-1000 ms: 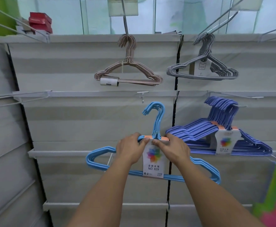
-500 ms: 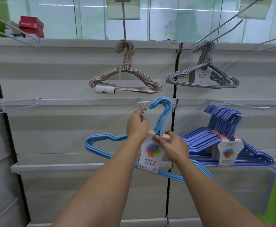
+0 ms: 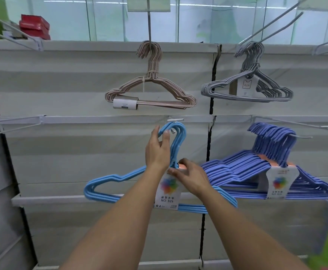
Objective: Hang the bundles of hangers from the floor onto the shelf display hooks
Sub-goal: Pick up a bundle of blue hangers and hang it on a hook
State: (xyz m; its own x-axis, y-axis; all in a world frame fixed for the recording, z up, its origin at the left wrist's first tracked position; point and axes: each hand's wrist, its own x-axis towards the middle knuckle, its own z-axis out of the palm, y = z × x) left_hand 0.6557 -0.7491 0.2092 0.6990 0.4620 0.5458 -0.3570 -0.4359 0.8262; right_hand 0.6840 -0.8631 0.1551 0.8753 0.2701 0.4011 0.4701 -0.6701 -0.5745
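A light blue hanger bundle (image 3: 108, 184) with a white label is held up in front of the white slatted shelf wall. My left hand (image 3: 157, 151) pinches the tips of its hooks just under a short white display hook (image 3: 175, 120). My right hand (image 3: 191, 177) grips the bundle at its orange neck band. The hook tops sit right below the display hook; I cannot tell if they are over it.
A beige hanger bundle (image 3: 151, 90) and a grey one (image 3: 248, 88) hang on the upper row. Purple bundles (image 3: 266, 164) hang on a hook to the right. Empty wire hooks (image 3: 15, 121) stick out at the left. Red boxes (image 3: 35, 26) lie on top.
Both hands have lifted the blue bundle towards the middle display hook. My left hand moved from the neck band up to the hook tips.
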